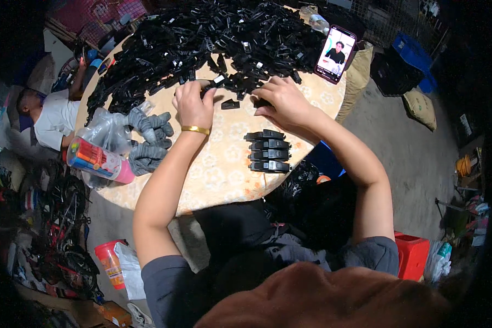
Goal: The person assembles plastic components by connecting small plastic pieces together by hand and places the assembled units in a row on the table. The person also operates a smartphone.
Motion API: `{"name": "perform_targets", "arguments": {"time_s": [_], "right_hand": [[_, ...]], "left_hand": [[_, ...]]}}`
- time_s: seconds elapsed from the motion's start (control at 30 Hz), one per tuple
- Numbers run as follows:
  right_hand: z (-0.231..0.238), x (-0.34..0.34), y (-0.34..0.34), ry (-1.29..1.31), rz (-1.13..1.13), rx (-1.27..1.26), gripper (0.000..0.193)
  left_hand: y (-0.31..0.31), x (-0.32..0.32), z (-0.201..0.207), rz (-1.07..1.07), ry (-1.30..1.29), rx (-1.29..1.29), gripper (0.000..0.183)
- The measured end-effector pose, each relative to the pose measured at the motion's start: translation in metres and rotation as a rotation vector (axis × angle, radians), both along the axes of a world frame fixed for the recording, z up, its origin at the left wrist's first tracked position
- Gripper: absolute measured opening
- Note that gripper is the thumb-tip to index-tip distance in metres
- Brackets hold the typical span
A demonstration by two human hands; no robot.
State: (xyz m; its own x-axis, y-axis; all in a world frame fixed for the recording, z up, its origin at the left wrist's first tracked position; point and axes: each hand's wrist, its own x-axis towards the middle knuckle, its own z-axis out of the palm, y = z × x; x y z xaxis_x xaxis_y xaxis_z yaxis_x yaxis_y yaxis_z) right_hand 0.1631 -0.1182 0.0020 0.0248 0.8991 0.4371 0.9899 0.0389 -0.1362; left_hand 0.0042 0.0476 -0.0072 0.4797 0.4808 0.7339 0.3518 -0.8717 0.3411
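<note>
At the near edge of a big heap of black plastic parts (164,41), my left hand (194,106) is closed, its fingers and thumb around a dark part that they mostly hide. Across from it, my right hand (283,101) pinches a black plastic part (262,103) between thumb and fingers. One small loose black piece (230,104) lies on the tablecloth between the two hands. Nearer to me, below my right hand, several larger curved black plastic pieces (269,152) are set out in a neat row.
The table has a pale flowered cloth (213,177). Grey gloves (148,150), a clear plastic bag (105,131) and a tub of colored pens (98,159) sit at its left. A phone (335,53) stands upright at the far right. Another person (54,123) is beyond the left edge.
</note>
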Motion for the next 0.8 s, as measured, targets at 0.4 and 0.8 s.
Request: {"name": "perform_targets", "arguments": {"time_s": [0.4,0.8], "right_hand": [[0.005,0.002,-0.02,0.466,0.111,-0.079,0.025],[0.011,0.002,-0.029,0.514,0.256,-0.269,0.028]], "left_hand": [[-0.04,-0.01,-0.001,-0.325,0.479,-0.095,0.02],[-0.024,-0.016,0.002,-0.293,0.461,-0.209,0.029]]}}
